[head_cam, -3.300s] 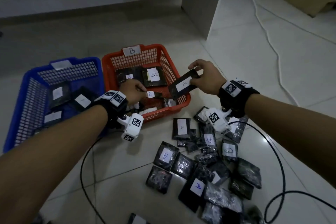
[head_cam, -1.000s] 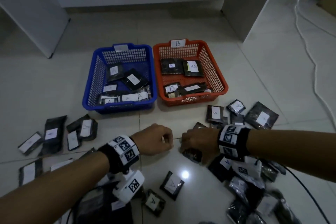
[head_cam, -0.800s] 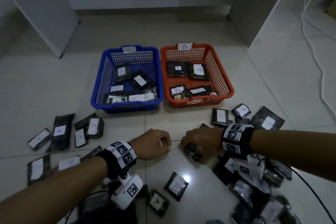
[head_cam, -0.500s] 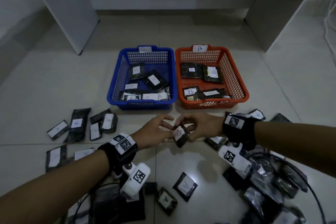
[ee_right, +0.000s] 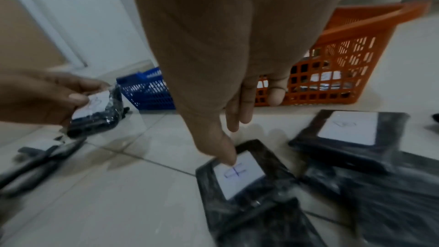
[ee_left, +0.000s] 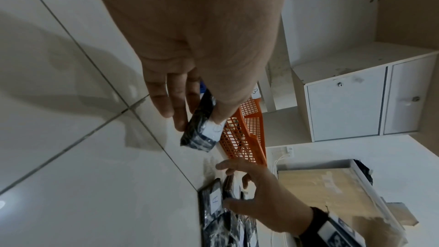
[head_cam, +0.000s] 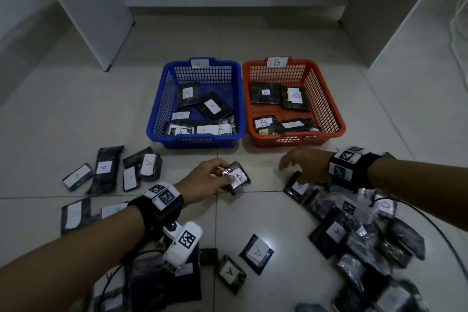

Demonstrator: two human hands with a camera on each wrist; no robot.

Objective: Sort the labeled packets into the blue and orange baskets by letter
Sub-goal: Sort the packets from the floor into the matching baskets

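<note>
My left hand (head_cam: 205, 180) pinches a small black packet (head_cam: 236, 178) marked B, thumb on its white label and fingers (ee_left: 177, 112) beneath it, lifted just off the floor (head_cam: 126, 99) near the middle of the scene. My right hand (head_cam: 304, 164) is spread loose over the heap of packets (head_cam: 359, 243) on the right; its thumb tip touches the label of a flat packet (ee_right: 240, 174) at the heap's left edge, the other fingers hanging clear and holding nothing. The blue basket (head_cam: 157, 119) and the orange basket (head_cam: 334, 114) stand side by side on the far side of my hands, blue on the left, orange on the right and tagged B. Each already has several packets lying in it, A labels in the blue, B labels in the orange. More packets marked A (head_cam: 148, 167) lie scattered on the floor to the left, and two small ones (head_cam: 257, 252) lie near me at the centre.
</note>
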